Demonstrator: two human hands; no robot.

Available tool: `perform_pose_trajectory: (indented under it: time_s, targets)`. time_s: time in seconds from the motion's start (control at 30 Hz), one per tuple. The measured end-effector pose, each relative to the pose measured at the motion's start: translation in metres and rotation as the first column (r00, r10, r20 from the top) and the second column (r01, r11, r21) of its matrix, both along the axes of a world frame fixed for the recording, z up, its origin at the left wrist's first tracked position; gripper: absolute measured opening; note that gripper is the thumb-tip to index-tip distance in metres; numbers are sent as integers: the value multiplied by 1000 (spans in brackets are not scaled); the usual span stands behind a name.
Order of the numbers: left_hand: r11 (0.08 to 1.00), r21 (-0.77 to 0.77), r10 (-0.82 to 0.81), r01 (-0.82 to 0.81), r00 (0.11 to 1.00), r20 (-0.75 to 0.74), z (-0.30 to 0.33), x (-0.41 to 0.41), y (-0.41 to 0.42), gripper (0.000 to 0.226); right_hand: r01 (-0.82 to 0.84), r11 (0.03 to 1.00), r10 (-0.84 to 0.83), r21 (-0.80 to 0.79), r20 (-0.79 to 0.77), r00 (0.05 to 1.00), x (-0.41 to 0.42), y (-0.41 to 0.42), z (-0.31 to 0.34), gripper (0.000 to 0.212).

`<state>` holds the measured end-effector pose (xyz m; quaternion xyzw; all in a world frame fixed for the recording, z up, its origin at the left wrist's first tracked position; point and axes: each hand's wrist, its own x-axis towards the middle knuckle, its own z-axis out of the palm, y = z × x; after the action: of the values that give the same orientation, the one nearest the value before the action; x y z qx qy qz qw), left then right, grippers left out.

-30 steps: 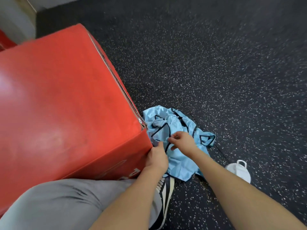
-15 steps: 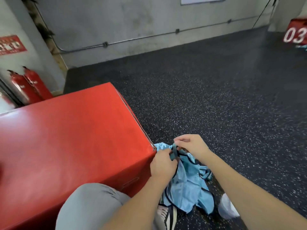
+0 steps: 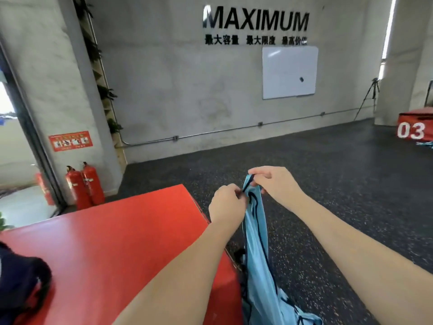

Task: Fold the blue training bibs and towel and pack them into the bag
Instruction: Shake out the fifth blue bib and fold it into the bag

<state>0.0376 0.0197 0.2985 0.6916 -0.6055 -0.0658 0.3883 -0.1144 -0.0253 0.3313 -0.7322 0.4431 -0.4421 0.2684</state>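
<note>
Both your left hand point(image 3: 226, 204) and right hand point(image 3: 273, 181) pinch the bib point(image 3: 257, 242) top, long axis hanging toward 6 o'clock.

Lower end of the blue bib point(image 3: 256, 266) is cut off by the bottom edge; its folds there are blurred. Fingertips of the left hand point(image 3: 226, 204) are hidden behind its own knuckles, so the pinch point on the bib's strap cannot be seen. Dark bag point(image 3: 21, 280) on the red bench point(image 3: 121, 242) is cropped by the left edge, opening not visible. A second red box point(image 3: 416, 127) is cut by the right edge; blue fabric under it is too small to tell. Small wall characters are blurred.
</note>
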Motion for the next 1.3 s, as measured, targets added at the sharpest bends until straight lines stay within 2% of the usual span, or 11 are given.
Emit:
perform_pose_trajectory:
  time_s: [0.17,0.3,0.4,0.5,0.57,0.67,0.8,0.9,1.03,1.17,1.3]
  targets:
    - [988,-146,-90,52,960,-267,90,33,6,15,16,957,-51,-290,-113,992,22,13,82,33]
    - [968,-242,-84,61,993,-86,162,65,13,12,54,845,-188,-532,-201,961,44,20,145,27]
    - [939,-337,-91,73,995,-39,218,85,25,8,78,770,-219,-634,-147,965,58,28,189,21]
    - [936,-322,-127,144,989,76,267,107,43,15,97,713,-216,-695,-87,972,72,38,230,17]
    - [940,-263,-198,218,975,101,292,122,62,24,94,704,-201,-704,-70,977,81,44,253,16]
    - [932,-206,-298,298,954,29,322,144,92,37,39,694,-156,-719,-96,983,95,54,278,14]
    - [908,-189,-406,373,895,-183,352,157,131,38,-109,765,65,-635,-92,994,117,73,301,6]
    - [920,-121,-388,372,907,-163,364,162,155,44,-244,786,233,-568,-93,968,135,91,317,6]
    - [931,-214,-339,297,920,-196,379,170,179,32,-332,796,361,-506,-43,932,157,110,332,7]
    - [934,-295,-298,202,896,-329,387,185,192,27,-387,818,467,-426,97,879,176,129,332,9]
    - [910,-390,-290,139,886,-362,389,202,204,29,-458,828,528,-323,174,831,190,151,318,31]
